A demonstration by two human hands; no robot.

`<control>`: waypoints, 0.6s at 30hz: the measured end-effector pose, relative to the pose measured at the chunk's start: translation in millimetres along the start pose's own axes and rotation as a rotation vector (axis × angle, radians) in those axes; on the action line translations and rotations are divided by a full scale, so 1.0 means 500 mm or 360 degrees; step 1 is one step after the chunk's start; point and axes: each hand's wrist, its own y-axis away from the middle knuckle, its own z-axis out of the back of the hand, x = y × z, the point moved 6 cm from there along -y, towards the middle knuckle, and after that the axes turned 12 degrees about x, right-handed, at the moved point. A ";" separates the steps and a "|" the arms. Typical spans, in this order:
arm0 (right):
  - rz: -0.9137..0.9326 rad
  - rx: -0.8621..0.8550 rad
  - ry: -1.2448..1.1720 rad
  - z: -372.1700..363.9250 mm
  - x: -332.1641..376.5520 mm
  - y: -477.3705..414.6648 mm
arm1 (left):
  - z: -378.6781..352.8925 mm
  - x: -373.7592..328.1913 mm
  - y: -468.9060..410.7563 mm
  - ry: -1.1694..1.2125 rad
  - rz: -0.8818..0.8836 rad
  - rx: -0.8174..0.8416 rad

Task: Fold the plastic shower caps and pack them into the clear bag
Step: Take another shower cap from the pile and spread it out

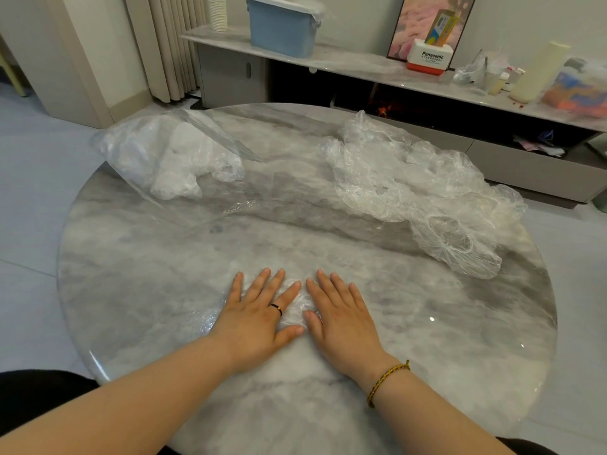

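At ten o'clock on the round marble table [460,339] lies the clear bag [157,152], its mouth turned toward the centre. The white bundles inside I take to be folded caps; how many, I cannot tell.

Nearer me, at about six o'clock, my left hand [259,313] lies flat, palm down, with the fingers straight and a little spread on the shower cap [297,305] I am working on. It grips nothing; it only presses. A crinkled edge of the cap shows past its little-finger side. Just beside it my right hand [341,316] lies the same way, flat and open, thumb tip on the plastic, pressing and holding nothing. The cap shows between the two forefingers.

From two o'clock down toward three sits the loose pile of unfolded caps [410,185], well apart from my hands.

I judge this to be the flattening step: pressing the air out of one cap so that it takes a fold. Next I need to pinch an edge, fold it over into a small bundle, carry it up to ten o'clock and slip it into the bag's mouth. The film looks thin and springy, so it may puff open if I let go too soon. With that pile waiting, the task looks only partly done.
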 end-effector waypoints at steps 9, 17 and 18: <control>0.0010 0.0099 0.0015 -0.005 0.000 0.000 | 0.002 0.000 0.000 -0.0016 -0.0004 0.0073; 0.0051 0.0129 -0.0103 -0.002 -0.005 0.002 | 0.016 0.007 0.009 0.0100 0.0004 -0.0045; 0.0024 0.0100 -0.0157 0.007 -0.011 0.002 | 0.021 0.012 0.011 0.0165 0.0019 -0.0073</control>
